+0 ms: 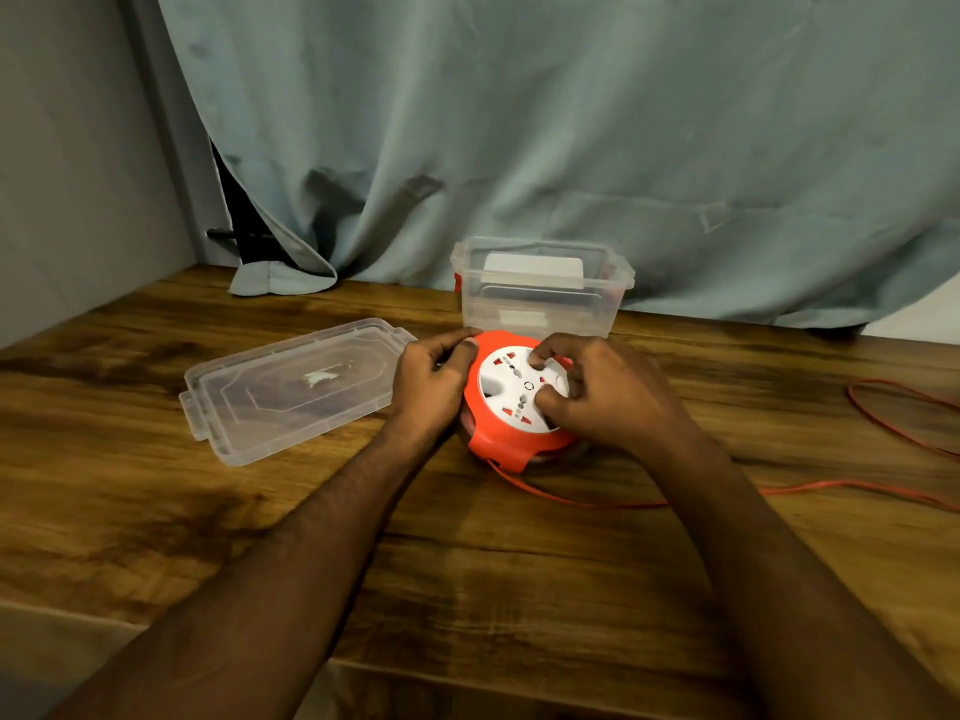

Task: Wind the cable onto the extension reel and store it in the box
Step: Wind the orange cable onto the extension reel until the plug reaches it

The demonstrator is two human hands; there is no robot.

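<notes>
Head view: an orange reel [519, 397] is held on the wooden counter [467, 563] by two hands.

The reel's left rim is gripped by the left hand [434, 374]. The white top is pinched by the curled fingers [537, 362] of the right hand [602, 392]. The orange cable [779, 490] lies loose to the right. The clear box [540, 288] stands just behind, its lid [291, 387] laid on the left.

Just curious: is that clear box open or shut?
Open. The box has no top on; its lid lies flat on the table beside it.
</notes>
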